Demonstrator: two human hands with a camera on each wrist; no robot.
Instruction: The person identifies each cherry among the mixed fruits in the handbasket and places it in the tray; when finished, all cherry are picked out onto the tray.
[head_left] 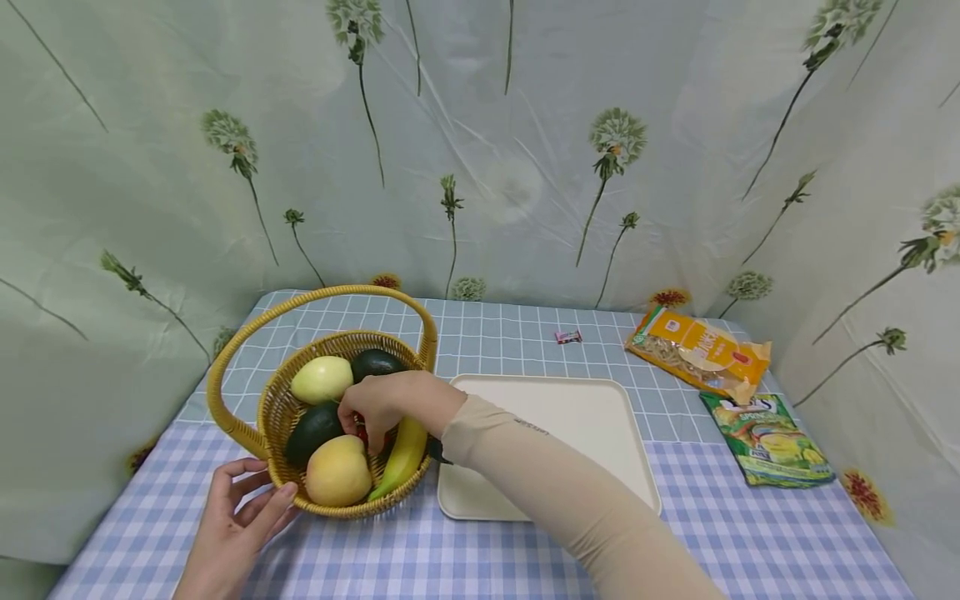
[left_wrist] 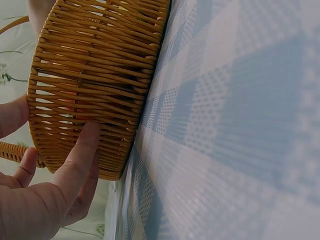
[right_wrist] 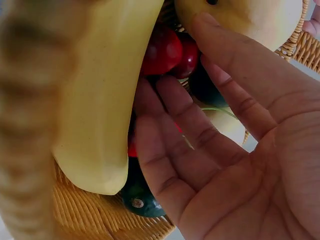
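Note:
A wicker basket with a tall handle holds fruit. My left hand rests its fingertips on the basket's outer wall and rim, beside the handle's base. My right hand reaches down into the basket. Its fingers touch red cherries, while the thumb lies against a round yellow fruit; no firm grip shows. A banana lies along the right side. Dark green avocado-like fruits and a pale green fruit sit farther back. The forearm hides part of the basket's right side.
A cream tray lies right of the basket, partly under the right forearm. Behind it is a small pink wrapped candy. An orange snack bag and a green snack bag lie at the table's right edge.

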